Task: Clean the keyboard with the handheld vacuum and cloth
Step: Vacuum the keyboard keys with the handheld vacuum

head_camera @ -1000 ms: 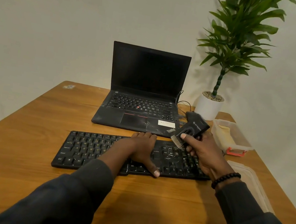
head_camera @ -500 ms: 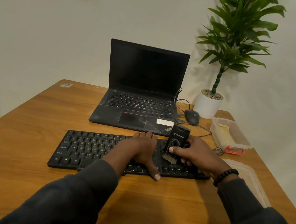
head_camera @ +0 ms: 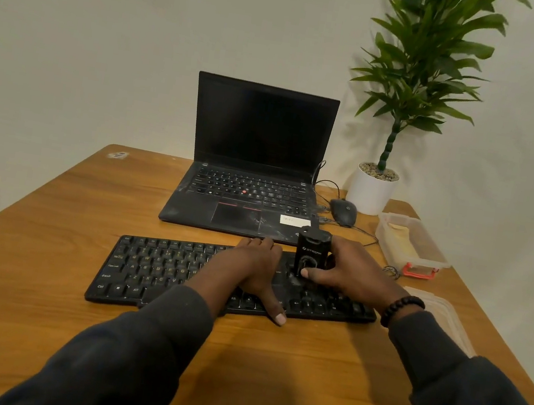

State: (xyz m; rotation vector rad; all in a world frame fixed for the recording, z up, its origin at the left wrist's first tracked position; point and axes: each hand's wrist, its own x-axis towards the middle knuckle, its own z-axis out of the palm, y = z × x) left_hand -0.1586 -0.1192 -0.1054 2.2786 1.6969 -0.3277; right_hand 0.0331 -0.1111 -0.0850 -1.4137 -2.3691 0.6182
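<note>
Since a second ago you have swung the vacuum [head_camera: 311, 255] from a tilt above the far edge of the keyboard [head_camera: 179, 272] down to standing upright on its right-centre keys, and your right hand [head_camera: 353, 274] has come down with it; your left hand [head_camera: 257, 270] has stayed put.

At the left of the frame the wooden desk [head_camera: 45, 238] lies bare apart from a small sticker [head_camera: 116, 155] near its far left corner. Low and centre-left, the black keyboard runs across the desk just in front of your sleeves. Your left hand lies flat on its middle, palm down, fingers spread toward the far edge and thumb reaching over the near edge; it grips nothing. Just to the right of it the small black vacuum stands on the keys, its lower end pressed against them, with your right hand wrapped around it from the right and the thumb across its front face. A dark bead bracelet [head_camera: 400, 309] circles that wrist.

Behind the keyboard, at centre frame, an open laptop [head_camera: 257, 166] sits with a dark screen. To its right a mouse [head_camera: 344, 212] rests with its cable trailing, and past it a white pot [head_camera: 372, 192] holds a tall green plant. Further right, a clear tub [head_camera: 415, 243] with something pale inside sits near the desk's right edge, and a clear lid [head_camera: 439, 315] lies in front of it, beside your right forearm.
</note>
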